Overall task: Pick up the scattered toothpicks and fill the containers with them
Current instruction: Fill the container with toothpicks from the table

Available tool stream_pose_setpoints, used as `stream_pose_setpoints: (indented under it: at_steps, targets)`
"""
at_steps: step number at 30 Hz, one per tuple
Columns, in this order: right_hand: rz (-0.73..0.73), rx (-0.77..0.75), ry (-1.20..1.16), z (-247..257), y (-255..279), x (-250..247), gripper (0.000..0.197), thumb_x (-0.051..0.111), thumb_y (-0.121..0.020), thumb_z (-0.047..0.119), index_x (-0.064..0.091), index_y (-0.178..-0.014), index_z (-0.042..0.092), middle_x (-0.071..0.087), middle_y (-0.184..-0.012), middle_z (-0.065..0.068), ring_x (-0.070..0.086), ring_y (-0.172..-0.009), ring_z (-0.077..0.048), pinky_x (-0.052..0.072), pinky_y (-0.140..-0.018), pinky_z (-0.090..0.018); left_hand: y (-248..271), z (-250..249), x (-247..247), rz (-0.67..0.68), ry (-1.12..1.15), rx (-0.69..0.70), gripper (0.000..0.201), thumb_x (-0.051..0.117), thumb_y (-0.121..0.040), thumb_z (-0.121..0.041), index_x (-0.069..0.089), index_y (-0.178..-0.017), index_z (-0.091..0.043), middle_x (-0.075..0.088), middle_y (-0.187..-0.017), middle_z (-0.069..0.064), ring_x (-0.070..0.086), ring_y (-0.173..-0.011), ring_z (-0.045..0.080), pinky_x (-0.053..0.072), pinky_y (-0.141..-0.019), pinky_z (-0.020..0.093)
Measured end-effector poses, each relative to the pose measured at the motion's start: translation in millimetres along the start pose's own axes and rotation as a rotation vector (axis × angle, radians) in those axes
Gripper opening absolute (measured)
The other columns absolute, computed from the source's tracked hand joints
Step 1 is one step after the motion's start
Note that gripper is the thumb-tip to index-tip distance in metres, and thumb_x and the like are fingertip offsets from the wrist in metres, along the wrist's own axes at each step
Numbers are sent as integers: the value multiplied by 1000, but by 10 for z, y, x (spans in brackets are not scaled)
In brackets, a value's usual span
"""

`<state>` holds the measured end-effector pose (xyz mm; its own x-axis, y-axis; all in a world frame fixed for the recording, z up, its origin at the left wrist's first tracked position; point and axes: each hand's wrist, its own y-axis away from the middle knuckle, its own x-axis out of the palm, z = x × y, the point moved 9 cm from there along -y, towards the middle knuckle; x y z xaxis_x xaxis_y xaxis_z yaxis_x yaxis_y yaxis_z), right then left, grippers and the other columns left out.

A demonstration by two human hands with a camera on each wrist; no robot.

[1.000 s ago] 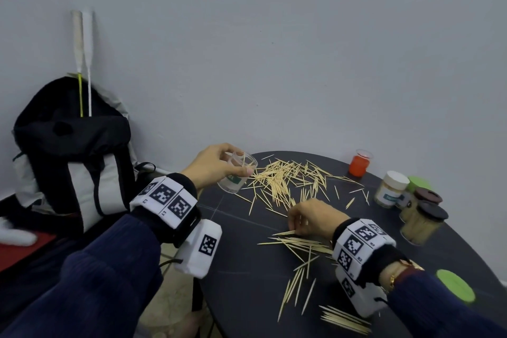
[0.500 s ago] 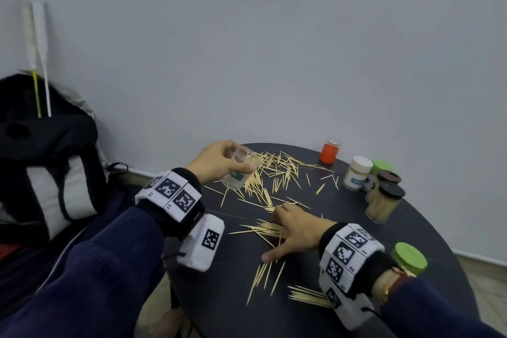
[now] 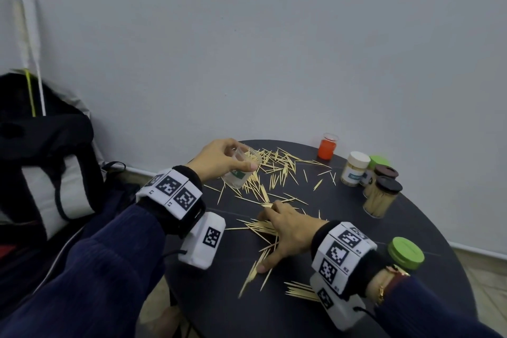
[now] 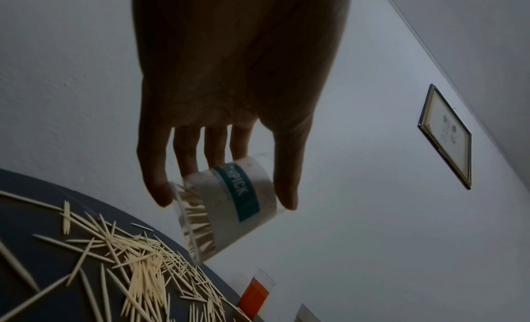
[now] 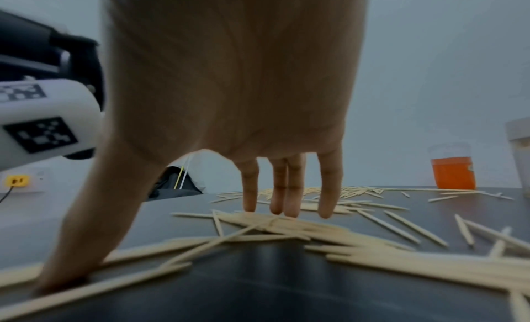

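On the dark round table (image 3: 343,318), nearest, toothpicks (image 3: 260,226) are pressed under the spread, straight fingers of the right hand (image 3: 288,230). Farther back, a clear container (image 3: 240,170), tilted and partly filled, is gripped above the larger scatter by the left hand (image 3: 219,159).

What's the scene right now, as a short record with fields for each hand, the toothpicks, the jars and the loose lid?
left hand: left hand holds the clear jar tilted above the table, a few toothpicks inside
right hand: right hand spread flat, fingertips and thumb pressing on toothpicks
toothpicks: scattered toothpicks across the table's far and middle part, small bundle near the right wrist
other jars: orange jar open; white-lidded jar; two dark-lidded jars, full
loose lid: green lid by the right wrist
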<state>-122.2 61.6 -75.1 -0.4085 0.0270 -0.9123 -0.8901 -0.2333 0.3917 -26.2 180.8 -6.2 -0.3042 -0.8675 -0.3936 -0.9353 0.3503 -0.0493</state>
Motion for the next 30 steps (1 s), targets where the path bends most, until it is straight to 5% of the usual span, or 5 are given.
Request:
stream_pose_setpoints:
  at_steps: [8, 17, 23, 30]
  targets:
    - [-115, -72, 83, 132, -126, -91, 70, 64, -79, 53, 40, -131, 13, 40, -130, -7, 40, -122, -23, 41, -99, -41, -3, 0, -35, -11, 2, 3, 55, 78, -72, -29, 58, -121, -17, 61, -116, 9, 57, -106, 23, 43, -65, 23]
    - [-158, -135, 54, 184, -264, -178, 26, 60, -89, 15, 56, -111, 3, 53, -118, -12, 53, -108, -27, 41, -90, -33, -6, 23, -83, -17, -2, 7, 56, 80, -68, -31, 59, -118, -18, 62, -116, 10, 58, -109, 26, 48, -89, 38]
    - [-93, -63, 95, 70, -318, -136, 9, 56, -91, 16, 62, -97, 17, 59, -115, -13, 57, -106, -29, 47, -89, -34, 50, -20, -187, -51, 44, 0, 51, 78, -72, -25, 59, -118, -16, 63, -112, 8, 60, -101, 22, 46, -67, 25]
    - [-75, -15, 106, -8, -354, -136, 21, 53, -93, 12, 63, -109, 3, 61, -116, -16, 57, -109, -30, 47, -92, -36, 171, 24, -574, -139, 106, -30, 47, 74, -77, -22, 57, -120, -15, 62, -112, 7, 60, -98, 19, 50, -68, 26]
